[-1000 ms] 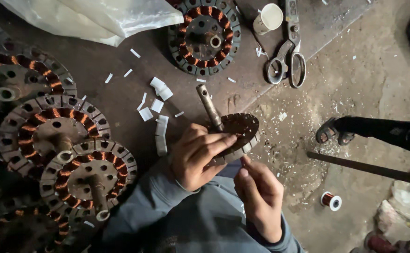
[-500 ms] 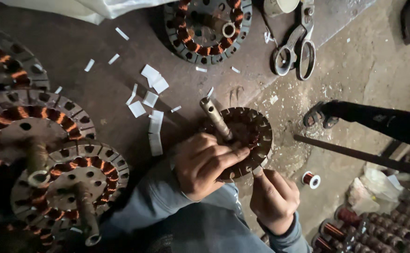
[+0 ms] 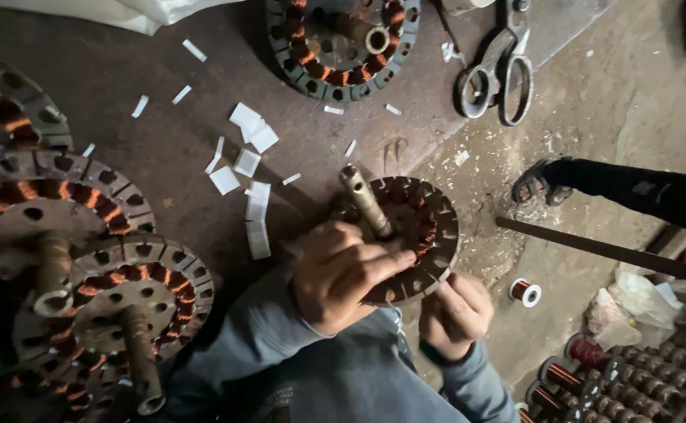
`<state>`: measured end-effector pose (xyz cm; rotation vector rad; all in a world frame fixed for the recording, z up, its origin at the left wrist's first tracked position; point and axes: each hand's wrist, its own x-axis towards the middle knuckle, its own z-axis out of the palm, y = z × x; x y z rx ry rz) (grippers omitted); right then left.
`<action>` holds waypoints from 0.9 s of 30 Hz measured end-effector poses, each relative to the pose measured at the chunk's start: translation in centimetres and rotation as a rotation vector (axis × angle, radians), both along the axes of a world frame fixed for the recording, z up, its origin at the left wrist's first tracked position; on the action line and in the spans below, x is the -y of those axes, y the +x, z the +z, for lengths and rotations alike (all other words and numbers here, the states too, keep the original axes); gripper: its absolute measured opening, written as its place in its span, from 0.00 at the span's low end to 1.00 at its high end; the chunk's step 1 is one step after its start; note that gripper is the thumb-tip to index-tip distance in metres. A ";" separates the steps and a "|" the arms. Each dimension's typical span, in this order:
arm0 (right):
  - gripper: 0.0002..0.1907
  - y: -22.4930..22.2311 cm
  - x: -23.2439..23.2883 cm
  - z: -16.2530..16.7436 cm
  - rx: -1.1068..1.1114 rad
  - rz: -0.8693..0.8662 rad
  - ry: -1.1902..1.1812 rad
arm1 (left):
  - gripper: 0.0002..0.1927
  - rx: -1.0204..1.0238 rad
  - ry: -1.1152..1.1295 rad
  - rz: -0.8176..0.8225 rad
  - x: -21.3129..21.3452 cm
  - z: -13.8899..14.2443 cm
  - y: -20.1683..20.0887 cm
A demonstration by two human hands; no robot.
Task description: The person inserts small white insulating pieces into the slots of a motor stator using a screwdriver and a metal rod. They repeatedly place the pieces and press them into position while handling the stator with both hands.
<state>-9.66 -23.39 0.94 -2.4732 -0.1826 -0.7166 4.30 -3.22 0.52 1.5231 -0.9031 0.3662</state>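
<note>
A round slotted stator (image 3: 417, 227) with a metal shaft (image 3: 365, 200) sticking up sits tilted at the worktable's edge. My left hand (image 3: 341, 274) grips its near rim, fingers laid across the slots. Just below the rim, my right hand (image 3: 456, 309) is pinched closed at the stator's lower edge; what it pinches is too small to make out. Both sleeves are grey-blue.
Several wound stators with copper coils (image 3: 115, 290) crowd the left; another (image 3: 343, 43) lies at the top. White paper strips (image 3: 249, 168) litter the table. Scissors (image 3: 495, 66) lie top right. A person's sandalled foot (image 3: 543, 180), a metal rod (image 3: 601, 251) and wire spools (image 3: 525, 291) are on the floor.
The view has shifted so the stator sits slightly higher and left. My right hand has moved up to the stator's lower rim. My left hand keeps its hold.
</note>
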 end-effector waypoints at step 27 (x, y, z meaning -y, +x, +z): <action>0.14 -1.1 -3.4 3.0 -0.151 -0.276 0.581 | 0.27 -0.102 0.166 0.011 0.4 2.9 1.0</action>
